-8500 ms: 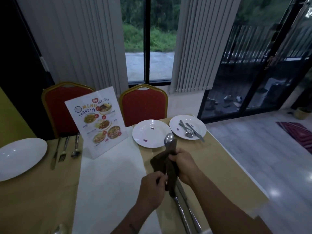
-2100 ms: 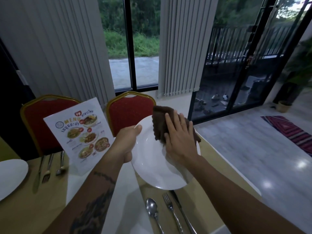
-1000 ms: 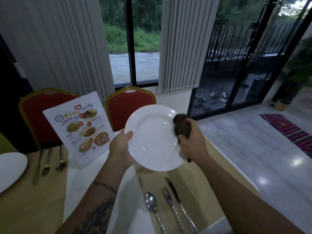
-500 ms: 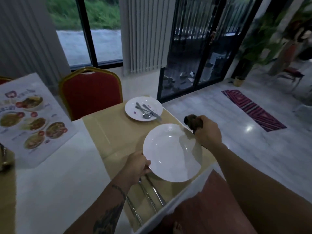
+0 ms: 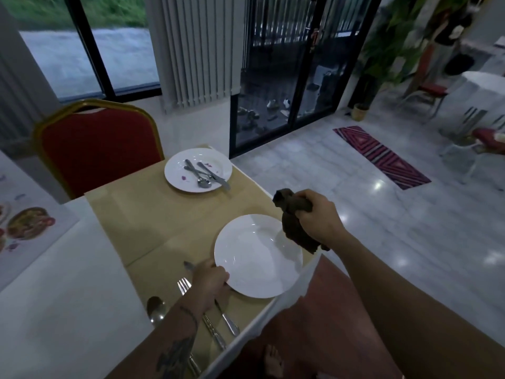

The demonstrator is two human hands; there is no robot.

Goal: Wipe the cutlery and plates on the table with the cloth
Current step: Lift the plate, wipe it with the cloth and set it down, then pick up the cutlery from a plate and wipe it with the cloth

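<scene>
White plate (image 5: 257, 255), glossy and spotless, left hand (image 5: 210, 280) at its rim.

near plate (image 5: 254, 258) right of fork (image 5: 183, 285), far plate (image 5: 197, 170) behind

1. The left hand (image 5: 210, 279) is at the near left, knuckles up, fingers curled over the near-left rim of a plate (image 5: 257, 255).
2. The left forearm, tattooed, runs back to the near edge.
3. The right hand (image 5: 318, 217) is farther right, raised and fisted around a bunched cloth (image 5: 293, 218).
4. The right forearm slants to the near right corner.
5. A bare foot (image 5: 273, 361) shows at the near edge.
</scene>
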